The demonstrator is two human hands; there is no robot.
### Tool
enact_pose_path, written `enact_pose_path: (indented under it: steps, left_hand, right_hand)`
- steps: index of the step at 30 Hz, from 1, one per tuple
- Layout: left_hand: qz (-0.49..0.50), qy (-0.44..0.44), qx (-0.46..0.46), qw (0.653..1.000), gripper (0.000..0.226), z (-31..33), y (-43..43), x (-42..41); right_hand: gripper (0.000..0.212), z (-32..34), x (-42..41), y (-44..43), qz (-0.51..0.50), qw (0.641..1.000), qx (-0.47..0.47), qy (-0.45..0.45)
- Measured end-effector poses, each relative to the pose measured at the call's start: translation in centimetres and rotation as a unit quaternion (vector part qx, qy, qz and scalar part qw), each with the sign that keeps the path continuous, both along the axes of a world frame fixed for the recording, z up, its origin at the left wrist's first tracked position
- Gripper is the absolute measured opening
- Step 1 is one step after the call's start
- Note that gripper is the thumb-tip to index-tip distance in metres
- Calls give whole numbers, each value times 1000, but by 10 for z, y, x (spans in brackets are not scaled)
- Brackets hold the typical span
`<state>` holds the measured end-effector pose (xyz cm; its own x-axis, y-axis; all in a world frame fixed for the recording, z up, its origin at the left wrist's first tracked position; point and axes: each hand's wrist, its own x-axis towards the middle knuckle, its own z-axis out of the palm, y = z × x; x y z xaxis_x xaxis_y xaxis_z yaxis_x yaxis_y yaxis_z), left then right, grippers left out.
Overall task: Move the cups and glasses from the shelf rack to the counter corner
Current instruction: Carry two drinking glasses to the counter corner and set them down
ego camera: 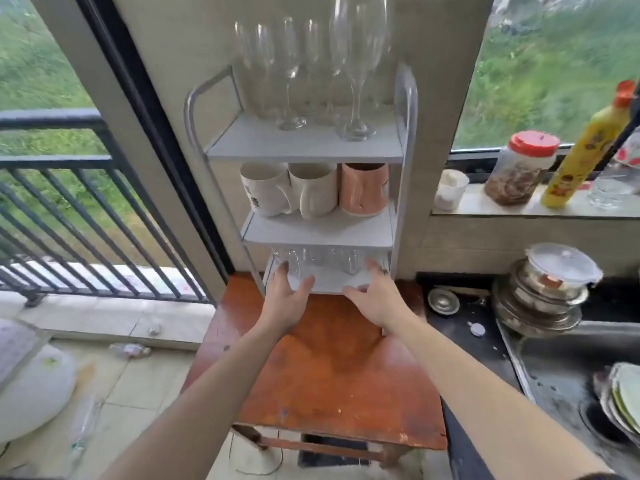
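Note:
A grey three-tier shelf rack (304, 148) stands on a worn orange wooden table (332, 368). Several stemmed wine glasses (356, 64) fill the top tier. Two white mugs (266, 190) and a pink cup (363, 192) sit on the middle tier. Clear glass cups (298, 263) stand on the bottom tier. My left hand (285, 299) reaches to the bottom tier's left front, fingers apart beside a clear cup. My right hand (375, 294) hovers at the tier's right front, fingers spread, holding nothing.
A dark counter (460, 337) with a steel sink (561, 368) runs to the right, with stacked steel pots (543, 296) and plates (620, 396). A red-lidded jar (519, 168), a yellow bottle (585, 150) and a small white cup (450, 188) stand on the window sill.

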<state>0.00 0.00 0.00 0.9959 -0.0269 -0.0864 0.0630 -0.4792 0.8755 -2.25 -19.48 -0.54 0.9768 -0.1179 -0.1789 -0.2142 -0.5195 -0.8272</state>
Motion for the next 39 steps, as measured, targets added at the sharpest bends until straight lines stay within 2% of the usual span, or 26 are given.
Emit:
enact_pose_path:
  steps: [4,7,9,12,14,15,19,24,29,32,36,39]
  left_hand:
    - [30,23,-84,996,75,-12,-3,35]
    - [26,33,-126,991,70,-22,-5,47]
    - [26,45,-154,987,64,-24,-5,53]
    - [30,62,-180,981,61,-25,-5,52]
    - [39,61,-181,981,59,-24,-3,51]
    - [47,60,-182,980,55,-23,-2,49]
    - [89,71,-190,975,38,-20,4,36]
    - [140,97,-175,970,19,-14,11,8]
    - [146,102,-164,970,27,-25,15,-43]
    - [141,105,-160,971,31,-43,16,-80]
    - [89,125,-130,980,32,-65,9,-120]
    - [27,129,-130,983,31,-73,-6,-142]
  right_hand:
    - [77,-6,22,12,-60,997,50,9]
    - [77,-11,29,21,-112,986,122,15]
    - [70,-11,35,23,-146,974,174,16]
    - [37,-9,38,24,-166,959,228,23]
    - [18,-10,37,26,-158,964,213,22]
    - [15,-11,36,27,-152,967,202,20]
    - [31,-11,30,37,-145,970,192,19]
    - [48,-16,2,52,-187,949,251,29]
    - [42,-24,-50,74,-231,931,282,-5]
    - [48,-33,-84,81,-267,913,310,-3]
    - [57,-47,-131,65,-332,899,284,14]
    - [63,-50,-167,41,-413,873,260,32]
